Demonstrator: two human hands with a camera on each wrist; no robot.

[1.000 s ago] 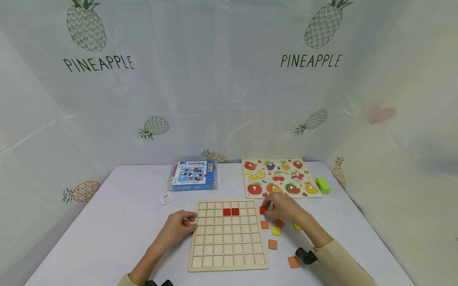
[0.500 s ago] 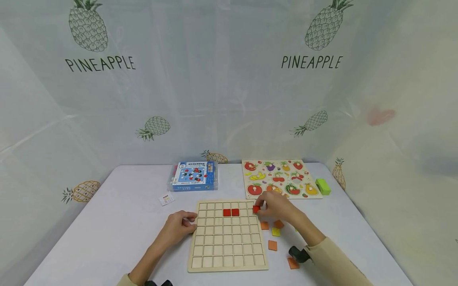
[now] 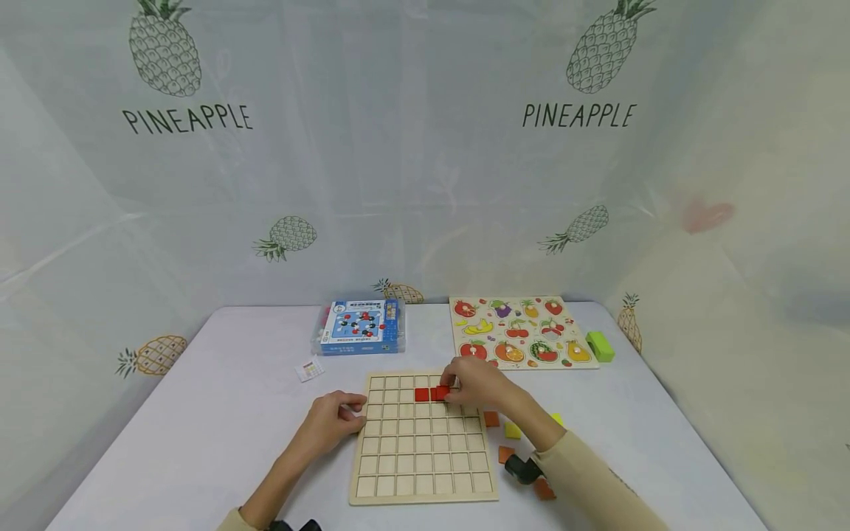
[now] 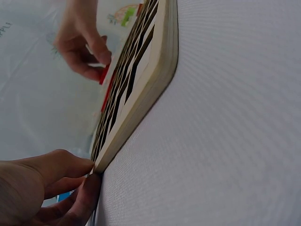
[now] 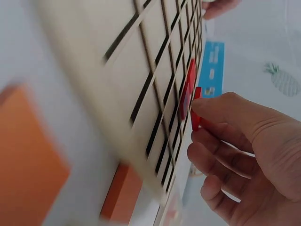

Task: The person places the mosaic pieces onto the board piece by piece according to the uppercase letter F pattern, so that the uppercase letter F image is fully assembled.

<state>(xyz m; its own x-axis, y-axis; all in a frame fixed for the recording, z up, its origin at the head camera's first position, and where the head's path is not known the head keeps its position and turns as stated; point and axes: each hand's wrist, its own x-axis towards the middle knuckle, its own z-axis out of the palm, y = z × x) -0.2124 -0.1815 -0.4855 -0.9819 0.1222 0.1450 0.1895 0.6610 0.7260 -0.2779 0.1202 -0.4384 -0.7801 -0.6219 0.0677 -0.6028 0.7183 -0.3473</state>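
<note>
A wooden grid board [image 3: 405, 446] lies flat on the table, with two red tiles [image 3: 421, 394] side by side in its second row from the back. My right hand [image 3: 479, 385] pinches another red tile [image 3: 443, 393] just above the board, overlapping the right-hand one of the pair. In the right wrist view, that held tile [image 5: 196, 109] stands between the thumb and fingers of my right hand [image 5: 249, 150]. My left hand [image 3: 330, 422] holds the board's left edge, thumb and fingers at the rim, as the left wrist view shows at the hand [image 4: 51, 188].
Orange tiles [image 3: 491, 419] and yellow tiles [image 3: 513, 430] lie right of the board, partly under my right forearm. Behind stand a blue boxed set [image 3: 358, 327], a fruit puzzle board [image 3: 488, 335] and a green block [image 3: 600, 346]. A small card [image 3: 309, 369] lies at the back left.
My right hand has carried the red tile leftward from the right side of the board to over the grid, beside the pair. My left hand has stayed at the board's edge.
</note>
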